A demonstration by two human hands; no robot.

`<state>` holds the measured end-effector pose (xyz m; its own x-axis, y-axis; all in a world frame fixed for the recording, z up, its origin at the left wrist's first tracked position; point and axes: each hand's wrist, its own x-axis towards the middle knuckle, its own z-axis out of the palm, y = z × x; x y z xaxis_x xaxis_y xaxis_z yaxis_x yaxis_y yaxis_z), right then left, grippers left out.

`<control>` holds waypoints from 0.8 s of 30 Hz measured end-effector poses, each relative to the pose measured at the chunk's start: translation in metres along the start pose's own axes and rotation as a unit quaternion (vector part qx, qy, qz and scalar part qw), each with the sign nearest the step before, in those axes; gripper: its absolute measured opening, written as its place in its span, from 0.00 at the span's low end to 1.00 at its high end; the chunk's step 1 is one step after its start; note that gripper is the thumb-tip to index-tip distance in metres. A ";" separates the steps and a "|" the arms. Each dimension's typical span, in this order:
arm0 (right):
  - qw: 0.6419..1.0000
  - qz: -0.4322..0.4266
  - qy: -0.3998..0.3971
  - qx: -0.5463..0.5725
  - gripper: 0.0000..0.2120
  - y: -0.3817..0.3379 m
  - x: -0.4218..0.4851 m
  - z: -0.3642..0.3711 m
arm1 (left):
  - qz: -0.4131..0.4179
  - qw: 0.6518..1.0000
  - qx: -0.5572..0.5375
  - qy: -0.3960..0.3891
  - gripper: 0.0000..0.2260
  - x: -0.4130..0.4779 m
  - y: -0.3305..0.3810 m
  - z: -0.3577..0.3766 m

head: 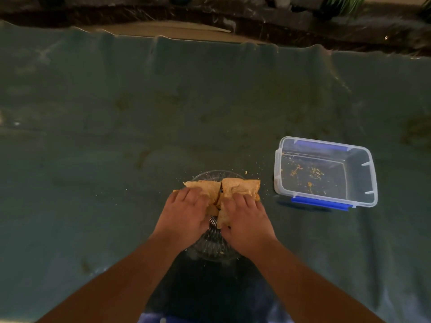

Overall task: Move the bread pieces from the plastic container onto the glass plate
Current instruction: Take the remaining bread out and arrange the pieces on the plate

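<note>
Head view puts both of my hands low in the middle, pressed palm-down on the bread pieces (221,190) that sit on the glass plate (212,250). My left hand (186,210) has its fingers spread flat over the left piece, and my right hand (245,215) lies the same way over the right piece; whether either hand is clamped on the bread or only resting on it, I cannot tell. The pieces overhang the plate's far rim, so I judge that a careless lift or push could tip one onto the cloth, and pressing harder would shed more crumbs (246,171) like those already scattered just beyond the plate. Off to my right, well apart from the plate, the plastic container (325,171) stands open with blue clips, holding only scraps, so the move looks nearly finished. Everything rests on a wrinkled dark green cloth (116,136) with faint stains. Beyond its far edge is a dark, dim strip, with green leaves (345,3) at the upper right
</note>
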<state>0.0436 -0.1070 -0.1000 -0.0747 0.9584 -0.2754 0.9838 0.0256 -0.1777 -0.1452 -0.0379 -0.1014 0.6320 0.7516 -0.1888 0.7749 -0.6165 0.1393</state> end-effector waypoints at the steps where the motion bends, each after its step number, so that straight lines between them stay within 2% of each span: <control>1: 1.000 0.008 0.000 0.007 0.30 0.004 0.004 -0.002 | -0.010 1.000 0.010 0.001 0.26 0.002 -0.005 -0.002; 4: 0.999 0.020 -0.036 -0.012 0.33 0.019 0.018 -0.010 | -0.040 0.996 0.052 -0.054 0.31 0.011 -0.017 -0.006; 8: 0.997 0.015 -0.059 -0.055 0.27 0.024 0.025 -0.020 | -0.034 0.995 0.072 -0.066 0.29 0.021 -0.017 -0.011; 11: 0.997 0.010 -0.079 0.009 0.19 0.026 0.026 -0.022 | -0.015 0.999 0.004 -0.048 0.14 0.022 -0.014 -0.014; 13: 0.990 0.010 -0.112 0.085 0.18 0.030 0.026 -0.024 | -0.029 0.992 -0.094 -0.079 0.10 0.023 -0.014 -0.017; 15: 0.979 0.020 -0.142 0.144 0.18 0.036 0.026 -0.027 | -0.070 0.975 -0.178 -0.113 0.10 0.023 -0.014 -0.021; 17: 0.971 0.021 -0.163 0.174 0.18 0.039 0.023 -0.026 | -0.089 0.962 -0.213 -0.148 0.11 0.025 -0.013 -0.021; 21: 0.966 0.014 -0.193 0.172 0.15 0.035 0.013 -0.015 | -0.092 0.939 -0.253 -0.212 0.13 0.024 -0.004 -0.008; 24: 0.978 0.009 -0.161 0.132 0.14 0.030 0.005 -0.008 | -0.097 0.943 -0.233 -0.216 0.18 0.017 0.004 0.002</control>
<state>0.0743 -0.0993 -0.0993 -0.1478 0.8173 -0.5570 0.9125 -0.1046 -0.3956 -0.1311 -0.0282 -0.1065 0.4927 0.6122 -0.6185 0.8596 -0.2320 0.4552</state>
